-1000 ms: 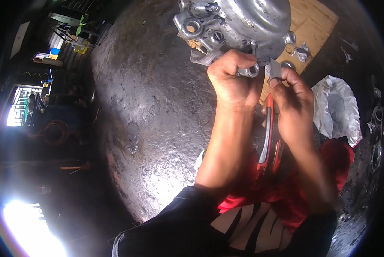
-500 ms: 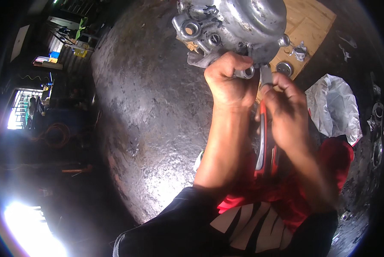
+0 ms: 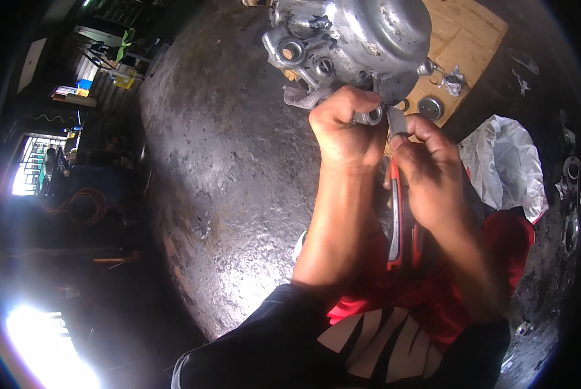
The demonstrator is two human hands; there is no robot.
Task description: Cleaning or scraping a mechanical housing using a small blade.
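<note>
A dull silver metal engine casing (image 3: 361,39) with round ports fills the upper middle. At its lower edge my left hand (image 3: 352,126) is closed on it, thumb over a short round tube end (image 3: 371,117). Grey cloth (image 3: 303,96) lies bunched between that hand and the casing. Just to the right, my right hand (image 3: 429,162) pinches a red-and-grey-handled tool (image 3: 395,214), its flat metal end (image 3: 397,121) beside the tube end and the casing's lower edge. The tool's handle hangs down between my forearms; its exact kind I cannot make out.
Brown cardboard (image 3: 468,32) lies beyond the casing, bearing a round metal cap (image 3: 430,108) and crumpled foil (image 3: 454,81). A white plastic-lined container (image 3: 507,165) stands at right, near metal ring parts (image 3: 571,168). The dark floor (image 3: 225,162) stretches left.
The flat end of the tool has shifted slightly left and down with my right hand. The casing has turned a little, and my left hand keeps its grip.
</note>
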